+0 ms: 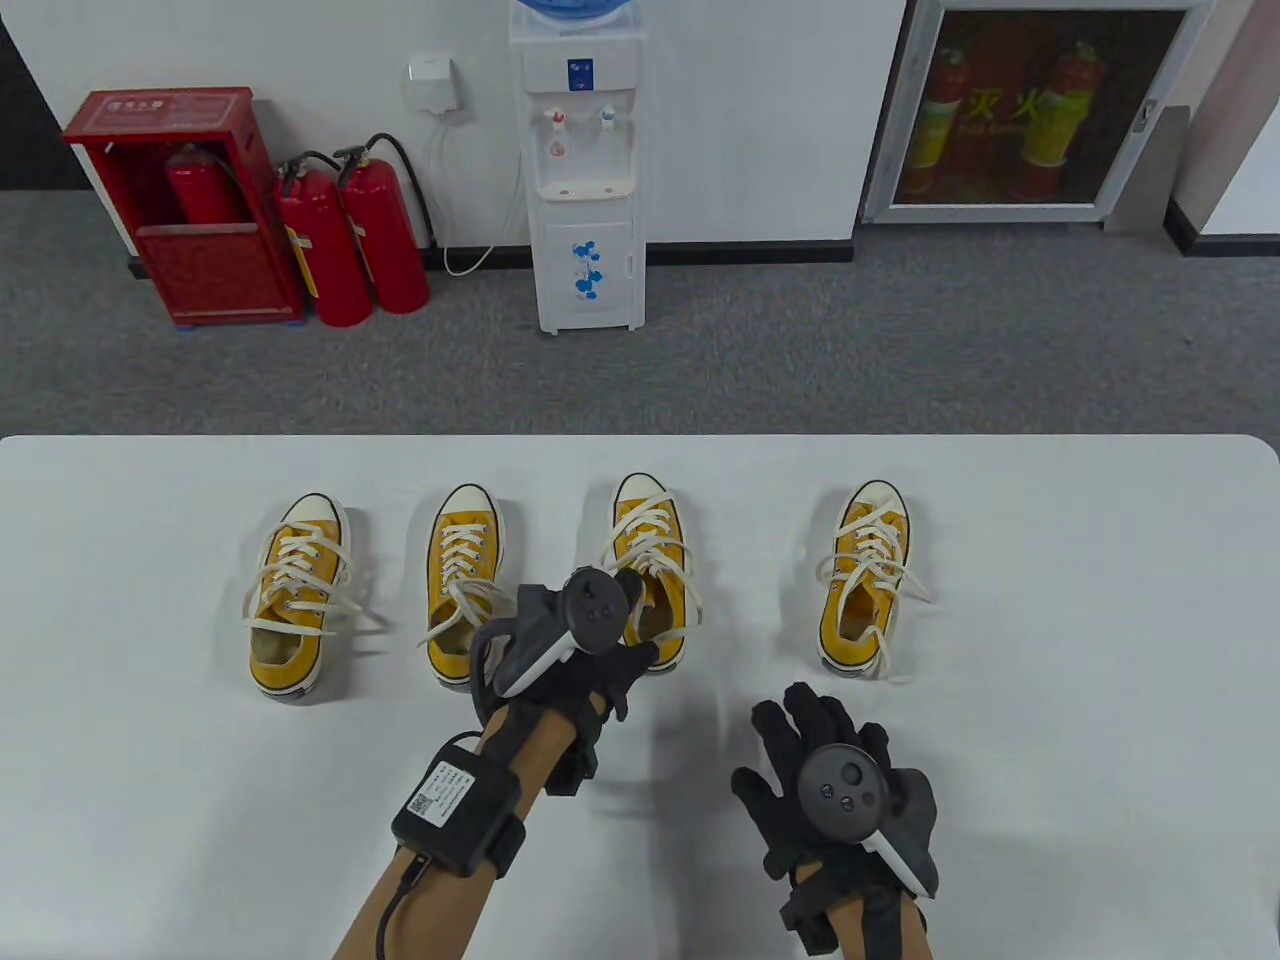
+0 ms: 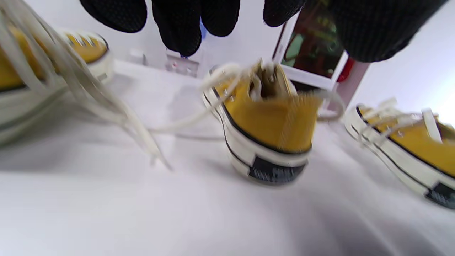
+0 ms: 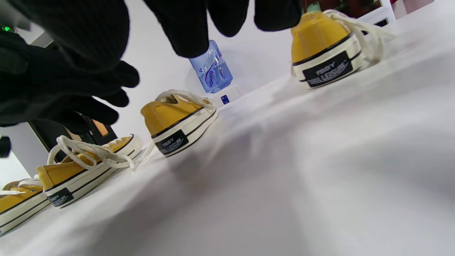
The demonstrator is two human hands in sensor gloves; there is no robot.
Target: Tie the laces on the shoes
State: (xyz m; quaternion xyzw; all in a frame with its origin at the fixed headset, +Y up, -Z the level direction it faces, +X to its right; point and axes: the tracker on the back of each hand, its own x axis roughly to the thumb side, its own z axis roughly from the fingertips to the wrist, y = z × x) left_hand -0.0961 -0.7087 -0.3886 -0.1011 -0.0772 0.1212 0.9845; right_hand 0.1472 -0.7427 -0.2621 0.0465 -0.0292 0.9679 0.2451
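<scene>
Four yellow shoes (image 1: 650, 570) stand in a row across mid-frame on the table (image 1: 1100, 600), laces loose. Left hand (image 1: 590, 670) hovers at the third shoe's heel, fingers apart, empty. Right hand (image 1: 835, 775), lower right, fingers spread, holds nothing.

Table view looks down from above the person, facing the far wall, taking in the whole counter (image 1: 150, 800). Both wrist views sit low, close to the counter surface, facing the shoe heels. All three share the third shoe (image 1: 650, 570) (image 2: 270, 121) (image 3: 177, 121).
</scene>
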